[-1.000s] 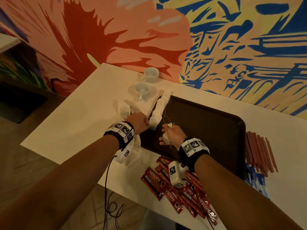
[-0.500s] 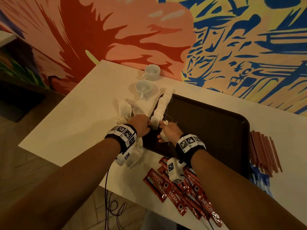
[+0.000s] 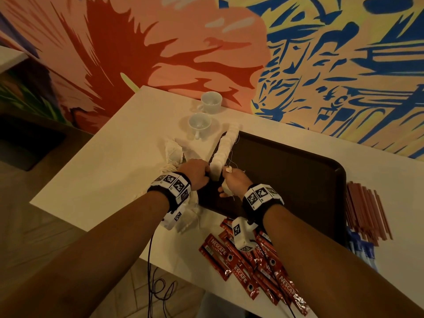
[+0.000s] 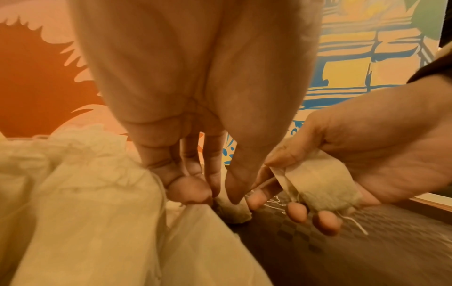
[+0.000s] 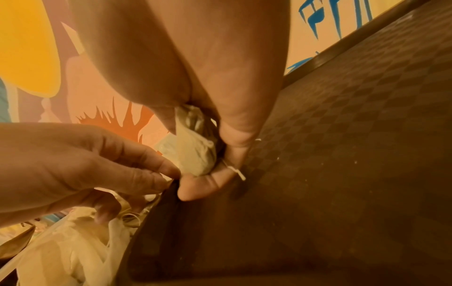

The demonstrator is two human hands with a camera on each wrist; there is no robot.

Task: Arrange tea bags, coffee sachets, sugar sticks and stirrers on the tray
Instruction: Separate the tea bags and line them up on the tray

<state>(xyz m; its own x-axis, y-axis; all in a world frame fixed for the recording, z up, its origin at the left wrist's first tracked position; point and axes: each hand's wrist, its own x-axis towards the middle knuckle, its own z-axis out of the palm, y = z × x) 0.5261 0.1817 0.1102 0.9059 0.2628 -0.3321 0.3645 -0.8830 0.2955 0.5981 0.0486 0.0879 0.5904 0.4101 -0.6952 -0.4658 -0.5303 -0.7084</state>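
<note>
A dark brown tray [image 3: 286, 175] lies on the white table. A row of white tea bags [image 3: 226, 148] runs along its left edge. My left hand [image 3: 197, 173] is at the near end of that row, and its thumb and fingertips [image 4: 190, 193] pinch the end tea bag [image 4: 232, 211] at the tray rim. My right hand [image 3: 234, 180] sits just beside it over the tray and grips another tea bag [image 5: 193, 152], also the tea bag [image 4: 322, 187], with its string hanging free. Red coffee sachets [image 3: 247, 260], brown stirrers [image 3: 367, 212] and blue sugar sticks [image 3: 362, 249] lie off the tray.
Loose tea bags [image 3: 174, 152] are piled left of the tray and under my left wrist. Two white cups [image 3: 199, 123] [image 3: 211, 102] stand at the back by the painted wall. The table's near edge runs below the sachets.
My right hand has carried its tea bag forward and left to the near end of the row, next to my left hand. The left hand has stayed at the row's end.
</note>
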